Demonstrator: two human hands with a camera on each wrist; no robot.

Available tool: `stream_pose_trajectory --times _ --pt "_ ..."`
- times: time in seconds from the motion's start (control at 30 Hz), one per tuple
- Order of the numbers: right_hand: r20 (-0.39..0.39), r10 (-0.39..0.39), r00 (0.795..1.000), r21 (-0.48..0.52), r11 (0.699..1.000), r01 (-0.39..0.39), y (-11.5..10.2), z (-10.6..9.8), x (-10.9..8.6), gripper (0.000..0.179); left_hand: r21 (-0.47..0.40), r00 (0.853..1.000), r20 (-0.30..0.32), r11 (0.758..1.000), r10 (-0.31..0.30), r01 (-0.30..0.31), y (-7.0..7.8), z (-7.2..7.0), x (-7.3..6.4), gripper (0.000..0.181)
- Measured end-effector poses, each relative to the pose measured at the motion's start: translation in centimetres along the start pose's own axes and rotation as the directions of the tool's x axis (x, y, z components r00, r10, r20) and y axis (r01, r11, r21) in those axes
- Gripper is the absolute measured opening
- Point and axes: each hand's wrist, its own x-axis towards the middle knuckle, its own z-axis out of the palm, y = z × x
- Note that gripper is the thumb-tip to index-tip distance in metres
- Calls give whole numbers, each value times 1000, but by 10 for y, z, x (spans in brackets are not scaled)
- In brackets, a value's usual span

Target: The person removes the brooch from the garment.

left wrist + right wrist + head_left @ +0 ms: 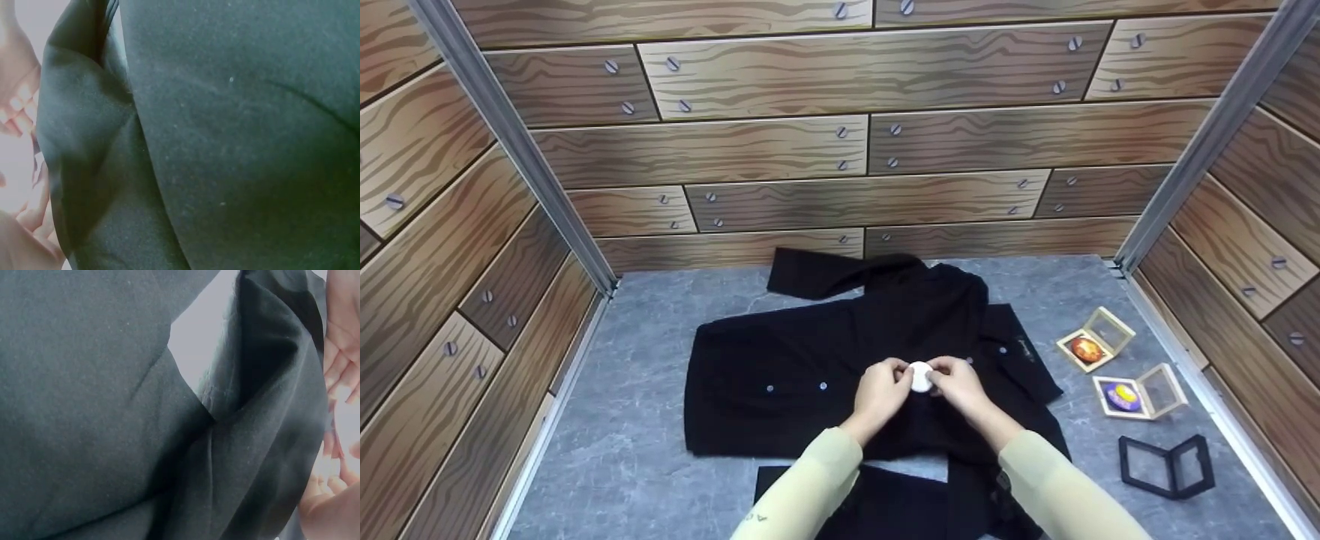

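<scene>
A small white round disc [921, 377] is held up over the black shirt [780, 352]. My left hand [881, 391] pinches its left side, thumb on the face toward me. From the right, my right hand [962, 390] pinches the opposite edge the same way. Below the hands the shirt lies spread on its side, with its collar end to the right and pale buttons down the front. In both wrist views dark cloth [236, 140] fills most of the picture. The disc [347, 424] appears there overexposed at the edge, between the fingers.
At right on the grey tabletop [622, 360] stand two opened pale-framed cases, one with an orange round piece [1086, 348], one with a purple-and-yellow piece [1123, 397]. Nearer me is an opened black frame [1166, 466]. Wood-patterned walls [780, 150] enclose the back and sides.
</scene>
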Motion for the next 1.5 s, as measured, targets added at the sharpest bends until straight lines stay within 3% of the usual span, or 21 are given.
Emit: stream_pose_trajectory --times 0.1,0.7,0.93,1.33,1.5 --pt "23 12 1000 31 999 -13 0 1 -1 24 9 999 23 999 -35 35 7 -6 -2 17" --pt "62 12 998 49 999 -15 2 0 -3 29 22 1000 23 1000 21 -21 4 -6 -3 10" --pt "83 18 996 80 996 -25 3 1 -1 29 -11 999 41 1000 -7 7 2 -6 -2 15" --pt "194 10 981 150 988 -39 7 -3 -1 30 -16 999 47 1000 2 -1 -1 -10 -3 13" --pt "207 15 978 158 986 -49 7 -3 -1 29 -20 999 49 1000 -6 7 0 -11 -2 12"
